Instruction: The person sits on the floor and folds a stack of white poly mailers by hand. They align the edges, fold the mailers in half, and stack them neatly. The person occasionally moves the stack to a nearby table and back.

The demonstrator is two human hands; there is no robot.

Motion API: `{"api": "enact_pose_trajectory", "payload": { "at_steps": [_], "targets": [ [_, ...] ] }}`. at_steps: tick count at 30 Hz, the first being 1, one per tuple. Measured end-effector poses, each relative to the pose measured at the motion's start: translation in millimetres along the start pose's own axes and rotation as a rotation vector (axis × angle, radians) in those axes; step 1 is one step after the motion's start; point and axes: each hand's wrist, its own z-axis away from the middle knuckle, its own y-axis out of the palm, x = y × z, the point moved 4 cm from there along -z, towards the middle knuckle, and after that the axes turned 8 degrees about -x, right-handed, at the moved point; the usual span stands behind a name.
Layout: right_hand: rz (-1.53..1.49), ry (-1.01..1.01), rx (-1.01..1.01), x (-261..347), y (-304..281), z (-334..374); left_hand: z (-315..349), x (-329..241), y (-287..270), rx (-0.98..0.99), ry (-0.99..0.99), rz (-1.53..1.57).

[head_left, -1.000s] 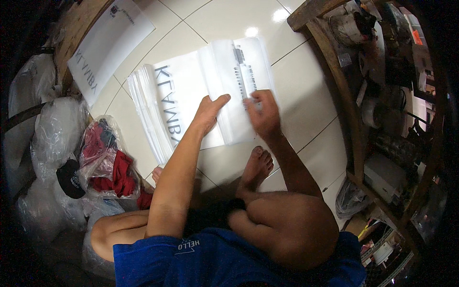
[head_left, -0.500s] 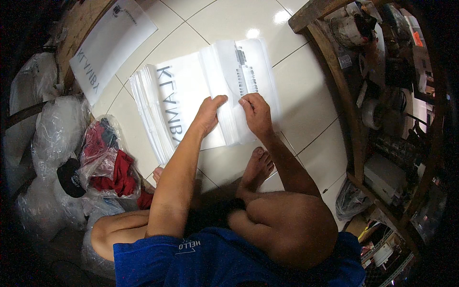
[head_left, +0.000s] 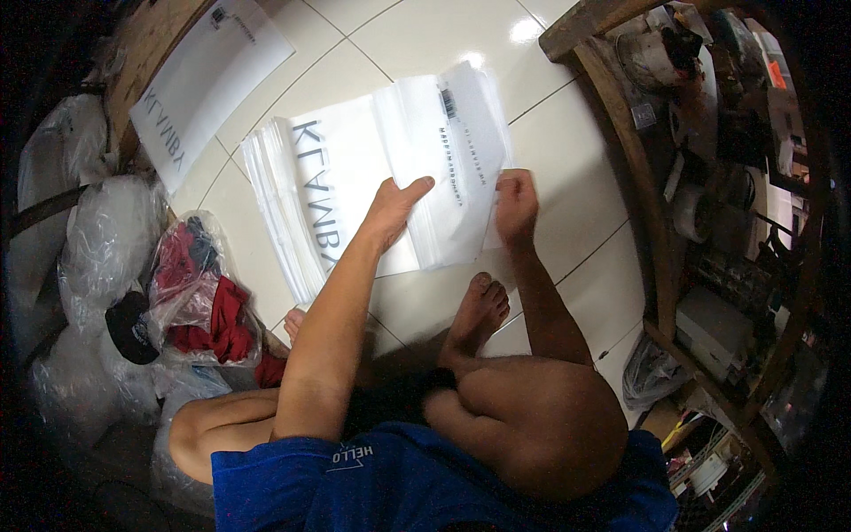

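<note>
A stack of frosted white plastic bags (head_left: 341,151) with dark print lies on the tiled floor before me, its layers fanned out at the left and a raised fold across the middle. My left hand (head_left: 392,213) rests on this fold, closed, with the thumb stretched over the upper layer; its other fingers are mostly hidden. At the right edge of the stack, my right hand (head_left: 517,206) pinches the edge of the top bag (head_left: 474,111). That bag's printed end lies spread out between my hands.
One more printed bag (head_left: 222,66) lies apart at upper left, against a wooden board. Clear plastic sacks (head_left: 111,230), one holding red cloth (head_left: 213,328), and a black cap (head_left: 131,328) are at my left. A wooden shelf frame (head_left: 620,142) with clutter stands right.
My right hand has moved right, from the middle fold to the bag's outer edge. The bag's printed end now lies flatter. My left hand's thumb reaches slightly farther right.
</note>
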Motion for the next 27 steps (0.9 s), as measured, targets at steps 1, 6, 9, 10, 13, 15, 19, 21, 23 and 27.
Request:
{"api": "enact_pose_trajectory", "payload": {
  "at_steps": [1, 6, 9, 10, 13, 15, 19, 21, 23, 27],
  "targets": [
    [0.011, -0.014, -0.100, 7, -7, -2, 0, 0, 0, 0.004, -0.014, 0.003],
    [0.105, -0.406, 0.006, 50, -6, 4, -6, 3, -6, -0.008, -0.062, 0.021],
    [0.228, -0.422, 0.272, 80, 27, 27, 1, -3, -3, 0.028, -0.031, 0.028],
    [0.258, -0.435, 0.284, 82, 34, 32, 0, -2, -3, 0.031, -0.019, 0.026],
    [0.263, -0.416, 0.307, 67, 42, 33, -2, -1, -3, 0.043, 0.001, 0.017],
    [0.193, -0.455, 0.297, 61, 42, 30, -2, -1, -4, 0.060, -0.009, 0.006],
    [0.195, -0.399, 0.329, 51, 43, 26, 7, -9, 1, 0.065, -0.055, 0.076],
    [0.198, -0.372, 0.337, 50, 43, 25, 8, -8, 0, 0.063, -0.057, 0.092],
    [0.197, -0.357, 0.371, 45, 41, 21, 7, -8, 0, 0.048, -0.057, 0.083],
    [0.103, -0.344, 0.391, 35, 37, 17, 5, -4, -1, 0.041, -0.058, 0.054]
  ]
}}
